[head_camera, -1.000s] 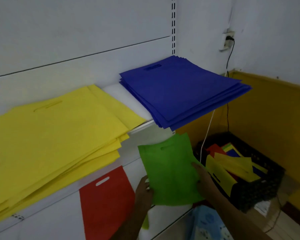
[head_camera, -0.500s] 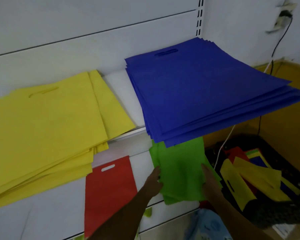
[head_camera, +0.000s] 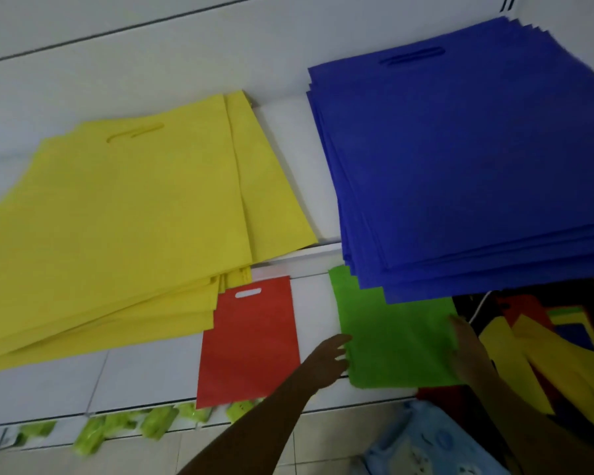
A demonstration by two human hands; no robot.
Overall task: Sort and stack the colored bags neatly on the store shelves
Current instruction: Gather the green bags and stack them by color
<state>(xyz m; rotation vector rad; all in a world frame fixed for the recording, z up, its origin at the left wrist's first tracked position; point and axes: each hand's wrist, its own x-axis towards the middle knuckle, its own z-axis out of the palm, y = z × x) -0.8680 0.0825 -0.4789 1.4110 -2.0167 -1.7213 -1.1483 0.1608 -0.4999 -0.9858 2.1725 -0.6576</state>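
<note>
White shelves [head_camera: 302, 186] bearing colored bags [head_camera: 396, 341].

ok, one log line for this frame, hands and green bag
stage: placing green bag on lower shelf | left hand: at its left edge | right hand: at its right edge | beside: red bag

two bag stacks [head_camera: 124, 217], one red bag [head_camera: 251, 341], one green bag [head_camera: 398, 344]

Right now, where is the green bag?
In the head view the green bag lies flat on the lower shelf, right of the red bag, its top tucked under the overhanging blue stack, between both hands.
</note>
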